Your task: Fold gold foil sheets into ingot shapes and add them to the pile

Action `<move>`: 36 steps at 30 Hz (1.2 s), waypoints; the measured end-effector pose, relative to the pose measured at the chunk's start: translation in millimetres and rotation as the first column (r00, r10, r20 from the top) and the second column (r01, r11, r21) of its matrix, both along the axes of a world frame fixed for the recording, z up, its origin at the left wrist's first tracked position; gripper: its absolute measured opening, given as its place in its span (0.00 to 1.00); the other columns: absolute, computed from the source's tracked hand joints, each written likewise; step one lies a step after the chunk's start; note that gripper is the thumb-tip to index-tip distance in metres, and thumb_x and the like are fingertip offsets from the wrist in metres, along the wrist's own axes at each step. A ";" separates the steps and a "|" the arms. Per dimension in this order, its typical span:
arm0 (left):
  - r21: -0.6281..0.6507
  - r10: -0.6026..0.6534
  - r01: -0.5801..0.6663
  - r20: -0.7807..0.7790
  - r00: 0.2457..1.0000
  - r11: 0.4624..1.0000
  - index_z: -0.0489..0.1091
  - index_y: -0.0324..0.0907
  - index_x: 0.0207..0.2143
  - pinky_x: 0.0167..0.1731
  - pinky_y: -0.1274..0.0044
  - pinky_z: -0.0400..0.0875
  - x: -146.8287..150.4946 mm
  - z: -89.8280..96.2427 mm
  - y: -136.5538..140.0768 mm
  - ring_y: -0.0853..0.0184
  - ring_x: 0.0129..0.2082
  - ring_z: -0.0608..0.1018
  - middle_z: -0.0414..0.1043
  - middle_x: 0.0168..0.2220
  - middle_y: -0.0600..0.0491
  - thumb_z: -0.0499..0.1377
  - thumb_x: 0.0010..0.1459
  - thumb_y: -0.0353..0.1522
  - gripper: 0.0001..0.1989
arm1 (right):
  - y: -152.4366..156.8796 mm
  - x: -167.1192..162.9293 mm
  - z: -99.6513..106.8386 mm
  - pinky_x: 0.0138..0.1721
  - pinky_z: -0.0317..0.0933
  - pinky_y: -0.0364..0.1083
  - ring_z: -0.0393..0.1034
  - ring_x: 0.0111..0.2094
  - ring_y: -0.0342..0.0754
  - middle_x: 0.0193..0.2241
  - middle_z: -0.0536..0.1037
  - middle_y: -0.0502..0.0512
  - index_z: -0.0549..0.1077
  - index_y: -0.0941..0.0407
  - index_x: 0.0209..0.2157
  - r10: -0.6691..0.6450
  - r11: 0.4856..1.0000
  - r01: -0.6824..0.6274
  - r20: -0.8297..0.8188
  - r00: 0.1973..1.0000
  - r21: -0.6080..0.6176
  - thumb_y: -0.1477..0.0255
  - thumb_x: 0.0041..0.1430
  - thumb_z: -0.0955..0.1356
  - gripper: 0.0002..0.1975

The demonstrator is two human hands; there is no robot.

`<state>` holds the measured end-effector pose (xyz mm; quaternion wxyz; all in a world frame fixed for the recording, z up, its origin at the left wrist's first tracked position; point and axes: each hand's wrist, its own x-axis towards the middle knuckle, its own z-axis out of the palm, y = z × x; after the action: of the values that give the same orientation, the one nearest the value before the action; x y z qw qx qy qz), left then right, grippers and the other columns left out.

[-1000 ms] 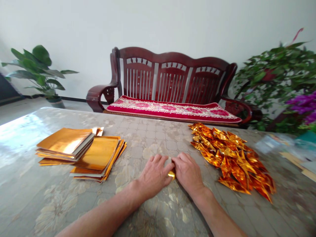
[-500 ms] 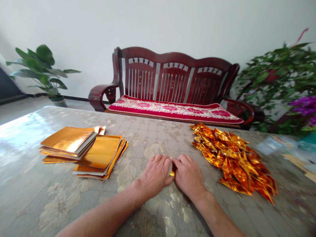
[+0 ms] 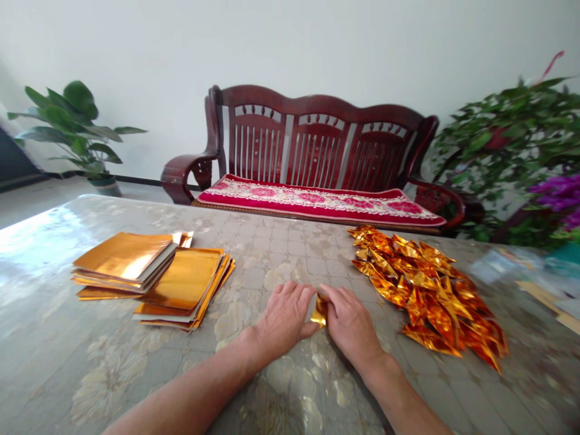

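Observation:
A small folded piece of gold foil paper (image 3: 319, 313) is between my two hands, low over the table's middle. My right hand (image 3: 351, 320) is closed around its right side, hiding much of it. My left hand (image 3: 287, 311) curls in from the left, with thumb and fingertips at the paper's near and far ends. To the left lie stacks of flat gold foil sheets (image 3: 185, 278), some edges showing grey. On the right is a pile of folded gold foil pieces (image 3: 421, 284) with pointed ends.
The table (image 3: 254, 374) has a patterned, shiny cover. Clear plastic bags (image 3: 502, 266) and a tan strip (image 3: 548, 302) lie at the right edge. Beyond the table stand a wooden bench (image 3: 321, 139) with a red mat, a potted plant (image 3: 81, 133) and leafy greenery (image 3: 498, 139).
My right hand has shifted slightly right, and the gap between my hands is wider. More of the folded foil paper now shows. The stacks and pile stay put.

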<state>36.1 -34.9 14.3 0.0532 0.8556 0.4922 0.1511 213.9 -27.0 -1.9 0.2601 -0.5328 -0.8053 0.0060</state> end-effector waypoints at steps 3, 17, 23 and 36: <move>-0.005 -0.006 0.006 -0.025 1.000 1.000 0.60 0.45 0.56 0.49 0.66 0.64 -0.4 1.8 1.1 0.56 0.51 0.70 0.70 0.52 0.49 0.63 0.58 0.42 0.27 | 1.1 1.2 -3.2 0.46 0.65 0.48 0.72 0.41 0.49 0.36 0.79 0.55 0.70 0.56 0.54 -0.018 0.999 0.019 -0.041 0.999 0.034 0.83 0.57 0.59 0.24; 0.035 -0.039 0.042 -0.102 0.994 0.998 0.65 0.46 0.52 0.46 0.65 0.66 0.5 4.1 1.9 0.56 0.50 0.70 0.70 0.52 0.49 0.60 0.59 0.43 0.21 | -0.9 -2.4 -0.5 0.44 0.67 0.49 0.73 0.40 0.50 0.36 0.78 0.56 0.68 0.57 0.54 -0.001 0.997 0.004 -0.034 0.999 0.083 0.81 0.61 0.58 0.21; 0.047 -0.045 0.051 -0.113 0.993 0.998 0.64 0.46 0.53 0.45 0.65 0.66 1.0 4.9 1.5 0.56 0.49 0.70 0.70 0.51 0.50 0.60 0.59 0.42 0.22 | -0.7 -6.3 -4.6 0.45 0.67 0.51 0.72 0.41 0.51 0.38 0.77 0.58 0.68 0.58 0.53 -0.015 0.998 0.021 -0.089 0.996 0.067 0.81 0.59 0.58 0.22; 0.075 -0.042 0.052 -0.120 0.992 0.996 0.64 0.44 0.54 0.45 0.65 0.67 1.4 1.4 1.3 0.55 0.49 0.70 0.70 0.51 0.49 0.60 0.59 0.41 0.23 | 0.5 -7.6 -5.9 0.40 0.67 0.47 0.72 0.33 0.47 0.33 0.75 0.54 0.71 0.58 0.50 -0.136 0.989 0.112 -0.270 0.953 -0.101 0.79 0.54 0.61 0.21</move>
<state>37.5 -33.6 15.7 -0.0060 0.8759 0.4678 0.1182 206.4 -26.4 -7.8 0.3470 -0.5866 -0.7251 0.0979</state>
